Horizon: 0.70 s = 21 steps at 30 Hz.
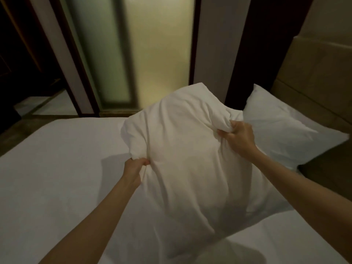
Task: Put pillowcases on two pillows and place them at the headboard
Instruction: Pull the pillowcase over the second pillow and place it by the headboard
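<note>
A large white pillow (182,168) in a white pillowcase is held up above the bed, tilted, its lower end near the mattress. My left hand (135,168) pinches the fabric at its left edge. My right hand (238,136) grips a bunch of fabric at its upper right. A second white pillow (282,130) lies behind it on the right, against the padded headboard (314,73).
The bed (57,168) has a smooth white sheet that spreads to the left and front. Beyond the far edge stand a frosted glass door (152,54) with dark frames and a dark floor strip (28,126). A dark surface (327,168) sits at the right beside the bed.
</note>
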{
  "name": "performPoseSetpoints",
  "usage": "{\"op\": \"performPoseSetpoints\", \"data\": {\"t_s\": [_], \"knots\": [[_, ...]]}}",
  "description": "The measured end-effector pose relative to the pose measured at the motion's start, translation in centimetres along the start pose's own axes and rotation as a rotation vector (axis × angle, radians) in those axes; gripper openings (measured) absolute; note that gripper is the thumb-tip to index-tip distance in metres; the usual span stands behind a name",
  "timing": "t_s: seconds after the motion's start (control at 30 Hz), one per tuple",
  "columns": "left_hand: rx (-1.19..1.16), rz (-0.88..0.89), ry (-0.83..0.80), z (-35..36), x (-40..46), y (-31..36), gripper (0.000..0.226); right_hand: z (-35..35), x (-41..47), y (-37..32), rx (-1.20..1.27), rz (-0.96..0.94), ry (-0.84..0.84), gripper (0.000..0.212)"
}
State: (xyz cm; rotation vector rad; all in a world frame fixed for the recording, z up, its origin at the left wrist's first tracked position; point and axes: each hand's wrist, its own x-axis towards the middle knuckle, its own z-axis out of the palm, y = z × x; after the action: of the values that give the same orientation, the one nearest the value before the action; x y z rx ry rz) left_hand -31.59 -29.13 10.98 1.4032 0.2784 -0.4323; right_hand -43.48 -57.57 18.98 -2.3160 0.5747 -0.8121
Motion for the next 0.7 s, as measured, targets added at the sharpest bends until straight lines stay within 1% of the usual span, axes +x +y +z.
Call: {"op": "performPoseSetpoints", "data": {"t_s": [0.1,0.23,0.33,0.5,0.63,0.7], "knots": [[0.006,-0.011,-0.025,5.7,-3.8,-3.0,0.034,-5.9,-1.2,4.3,-0.035,-0.017,0.014,0.020],[0.014,-0.023,-0.055,10.8,-6.9,-5.5,0.029,-11.4,-2.4,8.0,-0.092,-0.031,0.023,0.021],[0.039,-0.044,-0.122,14.0,-8.2,-7.0,0.034,-14.7,-3.4,10.4,-0.116,-0.023,0.050,0.025],[0.054,-0.063,-0.194,17.8,-8.6,-8.3,0.041,-17.8,-4.3,13.0,-0.153,-0.021,0.098,0.023],[0.071,-0.092,-0.300,21.1,-8.7,-9.6,0.033,-20.3,-4.6,14.8,-0.219,-0.033,0.139,0.027],[0.108,-0.100,-0.342,22.9,-8.4,-10.4,0.039,-21.3,-4.7,15.5,-0.303,-0.069,0.167,0.026]]}}
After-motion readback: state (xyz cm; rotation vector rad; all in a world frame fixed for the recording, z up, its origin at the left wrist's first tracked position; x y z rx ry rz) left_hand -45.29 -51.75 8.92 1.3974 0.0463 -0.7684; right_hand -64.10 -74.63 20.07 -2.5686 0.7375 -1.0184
